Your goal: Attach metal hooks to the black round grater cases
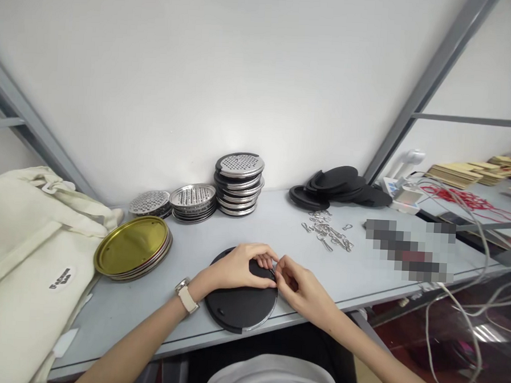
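A round black disc (238, 306) with a metal rim lies at the table's front edge. My left hand (238, 266) rests on its upper part, fingers curled and pressing on it. My right hand (297, 284) meets the left at the disc's right edge, fingertips pinched on a small metal piece that is too small to name. A watch with a pale strap sits on my left wrist.
Small metal clips (328, 231) lie scattered behind my hands. Stacks of perforated metal discs (239, 184) and gold-coloured lids (132, 247) stand at the back left, black discs (337, 185) at the back right. A cream fabric bag (24, 259) fills the left; cables hang at the right.
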Motion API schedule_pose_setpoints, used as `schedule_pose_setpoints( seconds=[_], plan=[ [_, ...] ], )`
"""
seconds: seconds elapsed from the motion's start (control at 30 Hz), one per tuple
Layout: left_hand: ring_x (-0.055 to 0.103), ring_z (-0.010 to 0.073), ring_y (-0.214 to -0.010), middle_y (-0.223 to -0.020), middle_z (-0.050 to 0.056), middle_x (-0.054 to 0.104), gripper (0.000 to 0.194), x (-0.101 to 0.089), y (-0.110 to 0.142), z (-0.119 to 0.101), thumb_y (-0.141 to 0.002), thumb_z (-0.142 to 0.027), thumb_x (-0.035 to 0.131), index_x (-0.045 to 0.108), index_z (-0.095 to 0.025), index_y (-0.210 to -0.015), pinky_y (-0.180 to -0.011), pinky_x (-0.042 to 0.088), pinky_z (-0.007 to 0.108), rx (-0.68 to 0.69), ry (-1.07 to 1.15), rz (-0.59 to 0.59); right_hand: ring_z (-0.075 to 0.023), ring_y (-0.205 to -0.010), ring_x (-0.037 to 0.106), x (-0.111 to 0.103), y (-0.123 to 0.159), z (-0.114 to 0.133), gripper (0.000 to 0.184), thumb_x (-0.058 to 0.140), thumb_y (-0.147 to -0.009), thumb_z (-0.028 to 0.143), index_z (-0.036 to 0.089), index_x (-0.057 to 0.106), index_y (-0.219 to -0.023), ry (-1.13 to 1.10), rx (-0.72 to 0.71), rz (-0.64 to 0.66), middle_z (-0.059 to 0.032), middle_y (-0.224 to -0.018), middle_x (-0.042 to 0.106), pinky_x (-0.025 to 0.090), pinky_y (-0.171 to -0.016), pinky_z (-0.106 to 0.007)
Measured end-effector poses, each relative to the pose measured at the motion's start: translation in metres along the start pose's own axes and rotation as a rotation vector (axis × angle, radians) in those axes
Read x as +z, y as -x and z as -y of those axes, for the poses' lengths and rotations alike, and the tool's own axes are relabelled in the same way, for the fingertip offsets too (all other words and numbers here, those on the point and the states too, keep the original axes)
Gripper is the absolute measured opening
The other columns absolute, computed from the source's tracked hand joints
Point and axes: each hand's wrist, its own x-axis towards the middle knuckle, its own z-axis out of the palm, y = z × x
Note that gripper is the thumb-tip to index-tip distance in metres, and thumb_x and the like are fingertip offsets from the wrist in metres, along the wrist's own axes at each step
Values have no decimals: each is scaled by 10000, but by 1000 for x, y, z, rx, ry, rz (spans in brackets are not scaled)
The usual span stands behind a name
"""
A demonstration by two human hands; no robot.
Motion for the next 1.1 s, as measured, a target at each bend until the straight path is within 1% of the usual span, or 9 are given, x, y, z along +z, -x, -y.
schedule_pose_setpoints(
  seconds=[0.13, 0.23, 0.53, 0.67, 0.8, 0.87, 0.97, 1.1],
  plan=[
    [583, 136, -836, -900, 24, 627, 337, 1, 0, 0, -713, -245, 715, 609, -162, -1022, -793, 476, 250, -6, -8, 0, -110, -549, 393, -2, 0, -1, 111, 423, -875, 227, 212, 428, -765, 19, -27, 22, 60, -610, 418, 309, -519, -220],
    [585, 135, -841, -904, 23, 628, 341, 1, 0, 0, -711, -222, 711, 608, -162, -1031, -798, 475, 247, -6, -23, 1, -110, -563, 409, -2, 0, -2, 97, 430, -851, 196, 209, 427, -755, 29, -40, 30, 54, -618, 434, 319, -530, -219],
    [568, 133, -829, -902, 9, 609, 309, 2, 0, 1, -705, -175, 698, 601, -178, -999, -778, 463, 247, 1, -91, -22, -96, -540, 393, 1, -2, -5, 113, 448, -814, 180, 207, 415, -709, 27, 9, 5, 60, -598, 418, 310, -519, -211],
    [555, 138, -843, -920, 10, 592, 324, 2, 0, 0, -701, -183, 702, 583, -185, -1003, -797, 460, 259, 7, -110, -33, -95, -534, 384, 1, -2, -4, 128, 449, -820, 193, 209, 403, -700, 17, 32, 5, 64, -584, 403, 306, -512, -210],
    [550, 159, -892, -1010, 34, 562, 403, 3, 2, -2, -686, -216, 717, 560, -200, -1057, -845, 453, 298, -31, -141, -74, -92, -529, 369, 0, -4, -5, 135, 447, -833, 205, 209, 401, -706, 10, 37, 27, 68, -579, 392, 294, -508, -210],
    [553, 165, -900, -1003, 33, 570, 404, 2, 2, -2, -689, -229, 718, 565, -204, -1062, -852, 445, 306, -40, -155, -64, -90, -531, 365, 0, -4, -6, 131, 441, -842, 210, 208, 404, -716, 1, 28, 46, 66, -593, 397, 291, -508, -210],
    [556, 157, -881, -977, 19, 599, 365, 2, 1, -2, -707, -228, 712, 582, -206, -1047, -837, 439, 290, -27, -151, -33, -91, -542, 368, -2, -3, -8, 130, 435, -857, 222, 208, 404, -731, -10, 15, 53, 63, -612, 406, 295, -514, -210],
    [559, 145, -861, -964, 14, 620, 337, 2, 0, -2, -711, -218, 716, 597, -198, -1025, -792, 446, 260, -25, -121, -36, -93, -553, 376, -3, -2, -8, 129, 426, -876, 237, 207, 414, -752, -15, -6, 63, 60, -625, 415, 303, -524, -210]
  ],
)
